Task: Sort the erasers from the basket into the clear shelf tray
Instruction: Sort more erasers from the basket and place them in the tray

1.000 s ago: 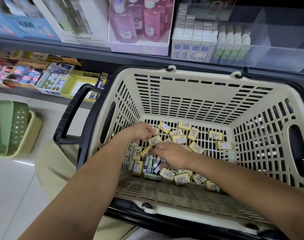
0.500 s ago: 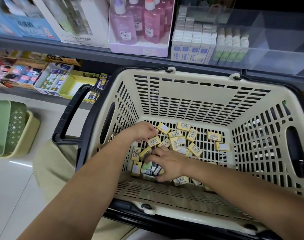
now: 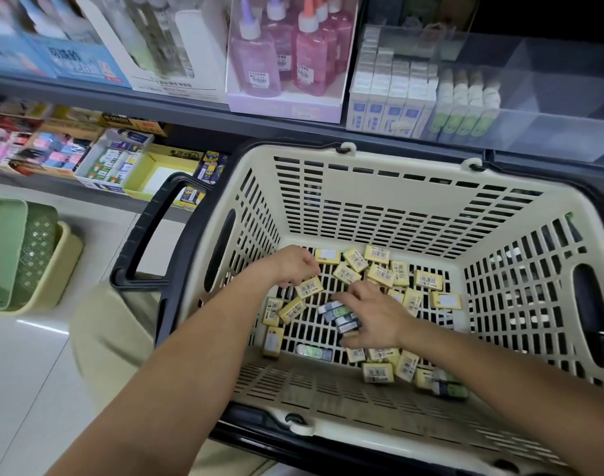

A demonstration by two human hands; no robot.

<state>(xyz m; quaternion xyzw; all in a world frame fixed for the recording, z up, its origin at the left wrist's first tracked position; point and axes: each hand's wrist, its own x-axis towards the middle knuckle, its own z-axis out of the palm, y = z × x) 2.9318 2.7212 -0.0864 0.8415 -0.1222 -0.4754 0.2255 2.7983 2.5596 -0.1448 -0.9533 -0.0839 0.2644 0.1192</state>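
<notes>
Many small yellow rectangular erasers (image 3: pixel 379 274) with barcode labels lie loose on the slotted floor of the cream plastic basket (image 3: pixel 397 159), scattered from its middle toward the right and near walls. Among them, the right hand (image 3: pixel 376 317) clamps a short row of grey-and-green sleeved erasers (image 3: pixel 340 316) between spread fingers above and thumb below, just over the basket floor. The left hand (image 3: pixel 290 266) is to the left, fingers curled down at one yellow eraser (image 3: pixel 309 287); whether they pinch it I cannot tell. One more green-sleeved eraser (image 3: pixel 314 352) lies by the near wall. Beyond the basket's far rim, the clear plastic shelf tray (image 3: pixel 561 139) sits on the grey shelf (image 3: pixel 122 94), holding white boxes (image 3: pixel 390 111) at its left end, with pink glue bottles (image 3: pixel 269 60) standing further left.
</notes>
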